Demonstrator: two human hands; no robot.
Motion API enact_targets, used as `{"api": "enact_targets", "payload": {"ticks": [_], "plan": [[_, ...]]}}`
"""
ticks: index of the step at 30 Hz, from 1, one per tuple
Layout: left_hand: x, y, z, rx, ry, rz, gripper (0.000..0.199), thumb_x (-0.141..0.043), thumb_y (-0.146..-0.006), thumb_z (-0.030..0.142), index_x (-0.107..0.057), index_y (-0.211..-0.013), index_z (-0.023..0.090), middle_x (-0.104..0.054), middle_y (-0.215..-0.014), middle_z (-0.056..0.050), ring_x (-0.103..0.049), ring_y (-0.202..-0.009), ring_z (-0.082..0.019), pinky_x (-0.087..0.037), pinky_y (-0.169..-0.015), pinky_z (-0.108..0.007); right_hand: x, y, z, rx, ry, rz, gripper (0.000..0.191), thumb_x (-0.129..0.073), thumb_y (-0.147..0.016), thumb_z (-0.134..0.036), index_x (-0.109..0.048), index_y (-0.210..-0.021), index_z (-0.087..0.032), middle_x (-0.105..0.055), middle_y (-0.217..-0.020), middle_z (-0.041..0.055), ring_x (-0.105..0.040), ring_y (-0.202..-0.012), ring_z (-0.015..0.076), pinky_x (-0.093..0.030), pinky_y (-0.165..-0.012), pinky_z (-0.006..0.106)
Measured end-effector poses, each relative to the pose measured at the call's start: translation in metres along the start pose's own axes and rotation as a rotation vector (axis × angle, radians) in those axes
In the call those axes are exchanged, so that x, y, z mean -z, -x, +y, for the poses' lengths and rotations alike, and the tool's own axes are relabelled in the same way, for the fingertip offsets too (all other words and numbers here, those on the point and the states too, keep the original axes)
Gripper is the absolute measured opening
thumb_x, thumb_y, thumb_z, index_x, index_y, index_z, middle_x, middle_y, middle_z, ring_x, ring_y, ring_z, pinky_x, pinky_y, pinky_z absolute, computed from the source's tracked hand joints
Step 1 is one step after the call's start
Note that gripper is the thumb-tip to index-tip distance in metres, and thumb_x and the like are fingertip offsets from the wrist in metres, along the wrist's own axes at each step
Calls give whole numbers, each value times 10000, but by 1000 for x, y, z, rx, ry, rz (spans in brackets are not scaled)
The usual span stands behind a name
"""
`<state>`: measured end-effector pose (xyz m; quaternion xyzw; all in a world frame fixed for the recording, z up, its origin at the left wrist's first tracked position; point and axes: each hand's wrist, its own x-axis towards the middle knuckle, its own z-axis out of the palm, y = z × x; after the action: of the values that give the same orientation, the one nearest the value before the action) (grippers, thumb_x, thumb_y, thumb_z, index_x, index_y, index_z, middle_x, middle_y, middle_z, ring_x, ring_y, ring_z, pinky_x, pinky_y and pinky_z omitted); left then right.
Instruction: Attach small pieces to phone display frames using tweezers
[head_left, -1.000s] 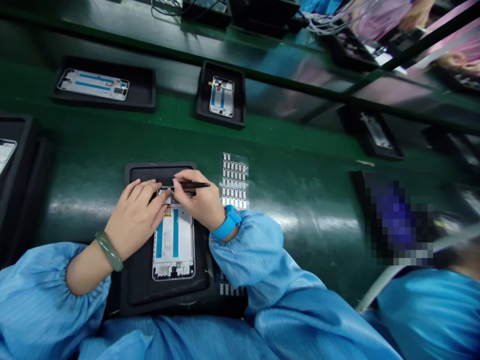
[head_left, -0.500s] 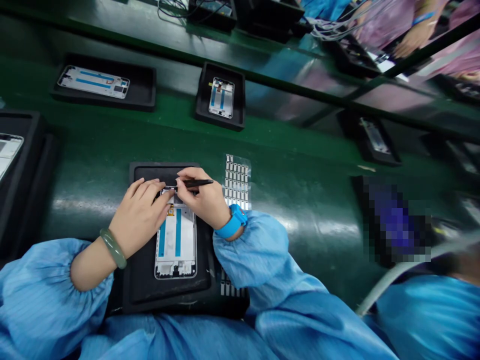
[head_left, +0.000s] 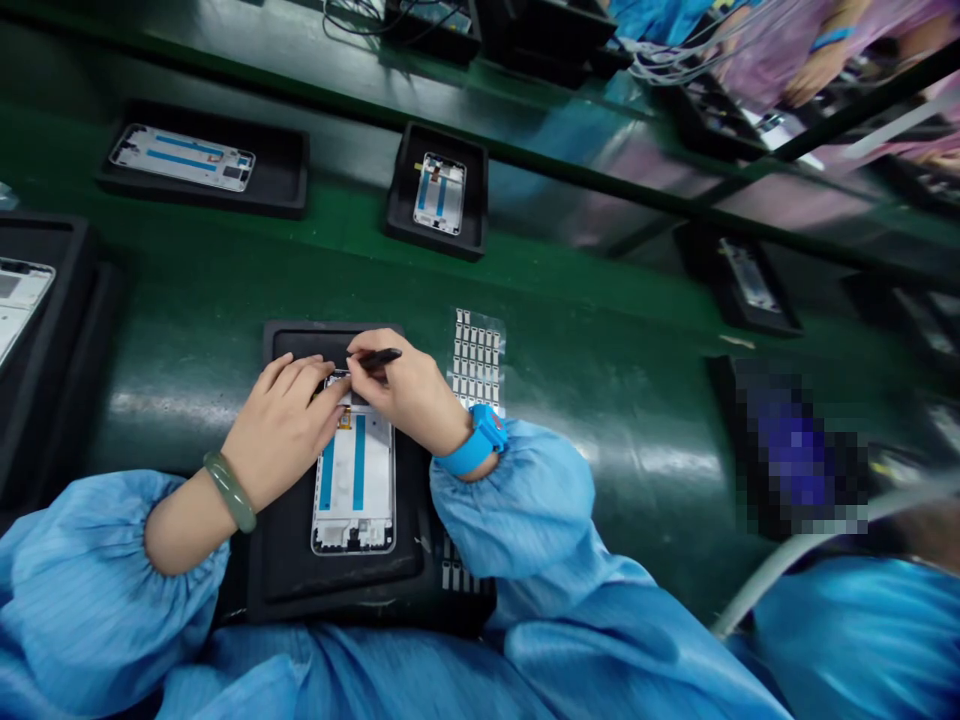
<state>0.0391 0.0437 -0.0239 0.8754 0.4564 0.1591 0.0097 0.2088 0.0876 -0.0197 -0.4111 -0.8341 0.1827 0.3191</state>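
My right hand (head_left: 405, 385) pinches black tweezers (head_left: 380, 357), tip hard to see, at the top of a phone frame (head_left: 354, 480) in a tray (head_left: 337, 328). My left hand (head_left: 281, 430) lies open on the frame, pinning it; that steadiness suits fine tip work.

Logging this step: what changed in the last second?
The right hand has tilted the black tweezers more steeply, tips still at the top of the phone frame; nothing was taken or released. The left hand stays on the frame, unmoved in its black tray.
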Motion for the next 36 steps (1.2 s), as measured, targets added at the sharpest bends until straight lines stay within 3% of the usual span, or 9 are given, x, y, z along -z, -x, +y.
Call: {"api": "enact_targets", "payload": {"ticks": [8, 21, 27, 32, 36], "plan": [[-1, 1, 0, -10, -19, -15, 312, -431, -892, 215, -579, -1156, 142, -593, -1140, -135, -519, -1134, -275, -396, -995, -488, -2, 6, 10, -217, -288, 157, 80, -553, -824, -253, -540, -879, -197, -615, -843, 12, -630, -705, 113, -541, -602, 218], [1, 0, -1, -5, 5, -16, 310, -441, -887, 223, -582, -1151, 142, -598, -1126, -142, -521, -1137, -278, -405, -989, -502, -11, 11, 0, -156, -111, 242, 62, -518, -847, -231, -556, -886, -203, -647, -875, 33, -635, -744, 127, -563, -694, 255], [0, 1, 0, -16, -26, -20, 317, -425, -899, 226, -575, -1163, 136, -591, -1139, -139, -518, -1131, -277, -399, -991, -487, -5, 10, 1, -164, -193, 244, 40, -544, -842, -221, -547, -876, -199, -636, -820, 12, -635, -692, 106, -551, -591, 201], [1, 1, 0, -13, -27, -14, 316, -433, -894, 222, -578, -1161, 134, -594, -1131, -141, -516, -1130, -276, -394, -994, -485, -6, 10, 3, -147, -197, 222, 76, -557, -844, -244, -561, -904, -197, -656, -873, 27, -649, -740, 116, -558, -631, 216], [2, 1, -1, -16, -27, -37, 320, -427, -899, 228, -573, -1173, 151, -590, -1146, -132, -509, -1137, -273, -389, -1000, -487, -11, 10, 6, -198, -344, 197, 166, -588, -838, -307, -566, -962, -198, -665, -912, 23, -659, -788, 123, -556, -657, 224]]}}
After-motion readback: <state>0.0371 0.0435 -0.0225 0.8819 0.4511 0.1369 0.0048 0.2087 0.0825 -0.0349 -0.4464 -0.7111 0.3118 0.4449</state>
